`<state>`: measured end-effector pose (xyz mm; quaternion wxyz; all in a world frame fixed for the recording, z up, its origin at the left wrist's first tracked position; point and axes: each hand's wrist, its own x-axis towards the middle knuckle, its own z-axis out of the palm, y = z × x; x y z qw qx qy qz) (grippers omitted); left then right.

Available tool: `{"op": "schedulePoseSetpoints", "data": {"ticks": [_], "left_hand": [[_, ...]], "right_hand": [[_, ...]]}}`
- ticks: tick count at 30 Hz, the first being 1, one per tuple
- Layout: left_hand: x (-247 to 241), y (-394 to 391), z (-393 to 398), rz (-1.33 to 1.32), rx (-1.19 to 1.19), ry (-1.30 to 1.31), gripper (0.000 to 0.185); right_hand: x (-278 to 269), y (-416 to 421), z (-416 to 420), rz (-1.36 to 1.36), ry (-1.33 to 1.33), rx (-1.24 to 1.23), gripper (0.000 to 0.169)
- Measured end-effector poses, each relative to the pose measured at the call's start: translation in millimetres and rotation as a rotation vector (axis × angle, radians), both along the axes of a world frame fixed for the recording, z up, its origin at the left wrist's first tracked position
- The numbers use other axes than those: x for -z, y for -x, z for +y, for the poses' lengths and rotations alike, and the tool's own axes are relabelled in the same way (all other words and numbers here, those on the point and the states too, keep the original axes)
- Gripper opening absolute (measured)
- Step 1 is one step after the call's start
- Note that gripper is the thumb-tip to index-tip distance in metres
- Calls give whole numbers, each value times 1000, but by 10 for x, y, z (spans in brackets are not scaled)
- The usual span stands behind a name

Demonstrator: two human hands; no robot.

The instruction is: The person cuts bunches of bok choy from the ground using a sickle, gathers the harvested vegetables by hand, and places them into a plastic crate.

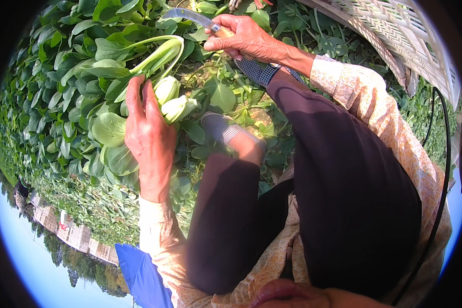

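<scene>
My left hand (150,131) holds several cut heads of bok choy (168,89), their pale bases facing right and their leaves to the left. One stalk above the fingers is bent over. In my right hand (246,38) is a sickle-shaped knife (188,16) with a curved metal blade and a light wooden handle. Its blade points left, above the bok choy and apart from it. Standing leafy greens (69,92) fill the ground just beyond my left hand. Loose leaves (221,96) lie on the soil between the hands and my feet.
A white woven basket (404,42) stands at the upper right. My patterned shoes (219,127) rest among low plants. A black cable (446,154) hangs along my right side. Woven baskets (77,236), a blue sheet (142,275) and another person (22,194) are farther off at the lower left.
</scene>
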<state>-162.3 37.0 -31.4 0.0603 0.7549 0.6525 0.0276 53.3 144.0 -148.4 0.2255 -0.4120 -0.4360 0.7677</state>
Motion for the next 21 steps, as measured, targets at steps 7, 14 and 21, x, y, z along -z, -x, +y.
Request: {"op": "schedulePoseSetpoints", "data": {"ticks": [7, 14, 21], "left_hand": [[-56, 2, -88, -358, -174, 60, 69], [-255, 69, 146, -1322, -413, 272, 74], [-178, 55, 181, -1413, -597, 314, 73]], "right_hand": [[-186, 344, 69, 338, 151, 33, 58], [-732, -138, 588, 154, -450, 10, 31], [-1131, -90, 545, -166, -566, -285, 46]]}}
